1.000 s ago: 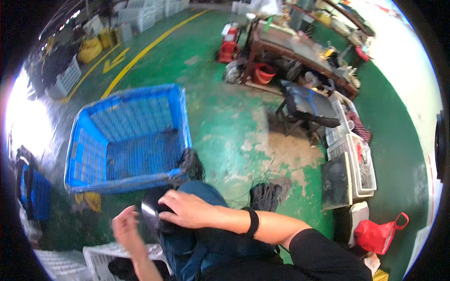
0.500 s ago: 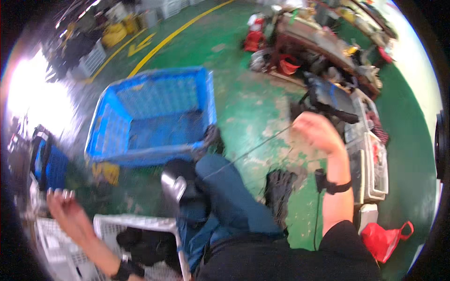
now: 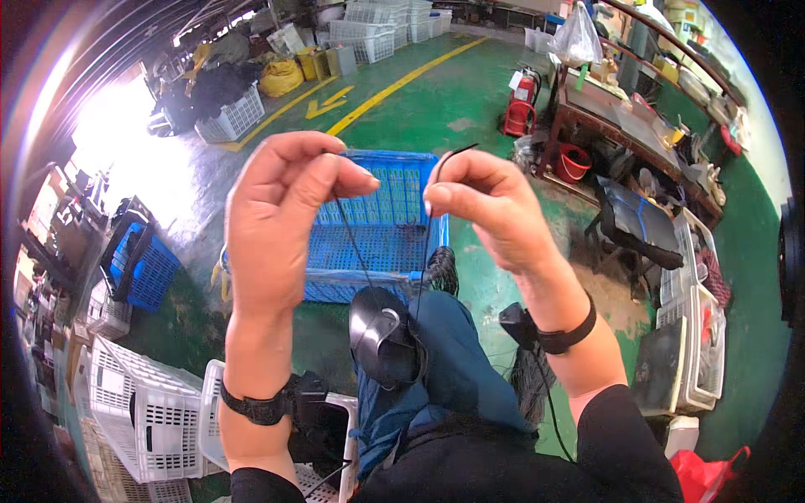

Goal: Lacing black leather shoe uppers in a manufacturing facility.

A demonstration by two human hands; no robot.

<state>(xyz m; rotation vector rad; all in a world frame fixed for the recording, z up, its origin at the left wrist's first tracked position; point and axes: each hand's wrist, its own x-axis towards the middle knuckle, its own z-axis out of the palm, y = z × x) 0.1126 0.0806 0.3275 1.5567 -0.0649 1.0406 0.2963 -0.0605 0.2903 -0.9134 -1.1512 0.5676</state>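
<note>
Both hands are now raised together, having been spread wide apart half a second ago. Left hand [image 3: 281, 226] and right hand [image 3: 495, 210] are each pinching the thin black cord [image 3: 423, 251], which is running down to the mouse [image 3: 384, 335] lying on the knee at 6 o'clock of the blue crate [image 3: 369, 251].

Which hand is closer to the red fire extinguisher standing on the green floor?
Right. The right hand is raised just left of and below the fire extinguisher; the left hand is farther left, beyond the right hand.
</note>
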